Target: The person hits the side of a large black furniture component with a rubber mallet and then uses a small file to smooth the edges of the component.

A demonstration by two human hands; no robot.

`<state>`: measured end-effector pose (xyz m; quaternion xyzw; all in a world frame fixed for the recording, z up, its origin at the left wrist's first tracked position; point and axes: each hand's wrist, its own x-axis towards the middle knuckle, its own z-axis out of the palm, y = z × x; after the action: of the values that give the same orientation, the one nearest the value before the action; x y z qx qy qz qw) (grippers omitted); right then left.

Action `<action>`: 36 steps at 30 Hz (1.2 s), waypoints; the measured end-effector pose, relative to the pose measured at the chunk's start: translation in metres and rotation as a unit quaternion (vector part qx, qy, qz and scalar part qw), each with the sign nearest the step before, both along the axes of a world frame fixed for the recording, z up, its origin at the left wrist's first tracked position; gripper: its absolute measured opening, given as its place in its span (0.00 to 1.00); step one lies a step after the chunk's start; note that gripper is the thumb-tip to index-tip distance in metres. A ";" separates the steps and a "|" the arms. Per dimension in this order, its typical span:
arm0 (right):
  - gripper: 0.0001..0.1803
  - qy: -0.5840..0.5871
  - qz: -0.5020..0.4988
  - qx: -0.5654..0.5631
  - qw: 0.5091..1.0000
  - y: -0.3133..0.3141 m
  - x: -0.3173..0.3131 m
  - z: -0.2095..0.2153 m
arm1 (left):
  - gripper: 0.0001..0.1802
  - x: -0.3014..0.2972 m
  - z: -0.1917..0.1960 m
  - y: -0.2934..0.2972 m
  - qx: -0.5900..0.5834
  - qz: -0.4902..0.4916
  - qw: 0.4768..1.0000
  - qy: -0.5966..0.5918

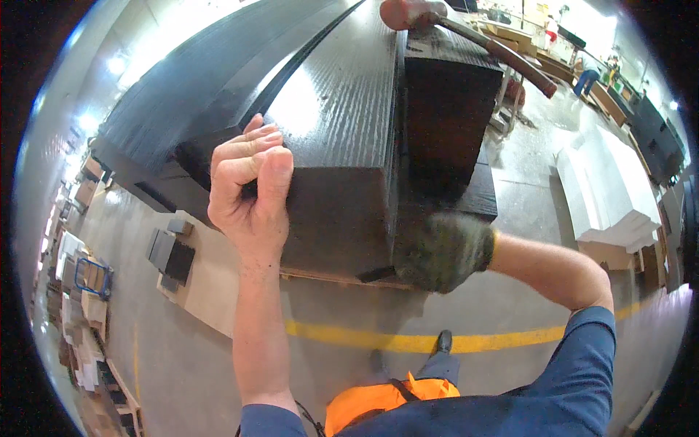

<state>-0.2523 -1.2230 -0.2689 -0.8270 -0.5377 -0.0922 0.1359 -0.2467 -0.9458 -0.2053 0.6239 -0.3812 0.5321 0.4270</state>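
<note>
My bare left hand (255, 182) is closed over the near left corner of a long black wood-grain piece (338, 207), the thumb along its edge and the fingers curled beside it. My right hand (448, 251) wears a dark green glove and is smeared by motion at the lower right of the piece's near end. A short black strip (376, 275) shows beside the glove; whether the fingers hold it is unclear. On top, farther off, lies a mallet (415, 13) with a reddish head and a brown handle.
More black wood-grain pieces (164, 138) stand along the left, and another block (451, 124) on the right. A board with dark offcuts (171, 255) lies low at left. White stacked panels (608, 189) stand at right. A yellow line (408, 342) crosses the floor by my feet. A person (587, 76) works far right.
</note>
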 end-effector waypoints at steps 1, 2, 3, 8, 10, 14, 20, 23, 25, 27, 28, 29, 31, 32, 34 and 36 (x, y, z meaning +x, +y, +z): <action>0.18 -0.001 0.016 0.087 0.996 0.009 -0.003 -0.012 | 0.07 0.002 -0.001 -0.005 -0.003 -0.004 1.000 -0.003; 0.21 0.000 0.040 0.180 0.983 0.032 -0.007 -0.003 | 0.07 0.003 -0.003 -0.001 -0.002 -0.005 1.000 -0.001; 0.21 -0.074 -0.075 0.000 0.994 0.026 -0.012 0.021 | 0.07 0.004 -0.005 0.002 -0.002 -0.007 1.000 0.001; 0.18 0.063 -0.092 0.276 0.955 -0.012 0.043 0.066 | 0.07 -0.003 0.002 0.009 0.001 -0.003 1.000 0.002; 0.22 -0.298 -0.140 0.177 0.927 -0.010 0.012 0.061 | 0.07 -0.003 0.004 0.007 0.006 0.002 1.000 0.002; 0.22 -0.153 -0.206 0.218 0.942 0.015 -0.040 0.015 | 0.07 -0.001 0.001 0.000 0.011 0.016 1.000 0.008; 0.15 -0.018 -0.345 0.514 0.785 0.073 -0.099 -0.085 | 0.06 0.002 0.001 -0.002 0.010 0.012 1.000 0.000; 0.12 0.114 -0.381 0.557 0.730 0.079 -0.111 -0.104 | 0.05 -0.003 0.003 -0.005 -0.001 0.028 1.000 -0.011; 0.11 0.099 -0.362 0.607 0.700 0.072 -0.108 -0.098 | 0.06 -0.003 0.002 -0.010 -0.019 0.036 0.999 -0.019; 0.09 -0.090 -0.327 0.573 0.746 0.059 -0.087 -0.048 | 0.06 -0.002 -0.001 -0.012 -0.019 0.050 0.998 -0.032; 0.09 -0.129 -0.296 0.509 0.798 0.052 -0.075 -0.008 | 0.05 -0.001 -0.003 -0.008 -0.027 0.041 0.998 -0.032; 0.09 -0.169 -0.266 0.438 0.842 0.044 -0.061 0.033 | 0.05 -0.001 -0.003 -0.007 -0.030 0.042 0.998 -0.038; 0.08 -0.304 -0.188 0.452 0.817 0.056 -0.027 0.087 | 0.05 -0.004 -0.004 -0.004 -0.025 0.037 0.999 -0.024; 0.08 -0.286 -0.156 0.414 0.850 0.059 -0.009 0.110 | 0.05 -0.003 -0.004 -0.005 -0.035 0.034 0.998 -0.025; 0.09 -0.156 -0.086 0.393 0.902 0.074 0.022 0.136 | 0.03 -0.008 0.000 -0.004 -0.025 0.063 0.997 -0.033; 0.08 -0.214 -0.041 0.306 0.927 0.078 0.044 0.137 | 0.01 -0.013 0.005 -0.013 -0.019 0.086 0.995 -0.042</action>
<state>-0.2079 -1.1446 -0.1320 -0.7270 -0.4655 -0.4328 0.2598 -0.2599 -0.9590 -0.2001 0.6231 -0.3334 0.6002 0.3747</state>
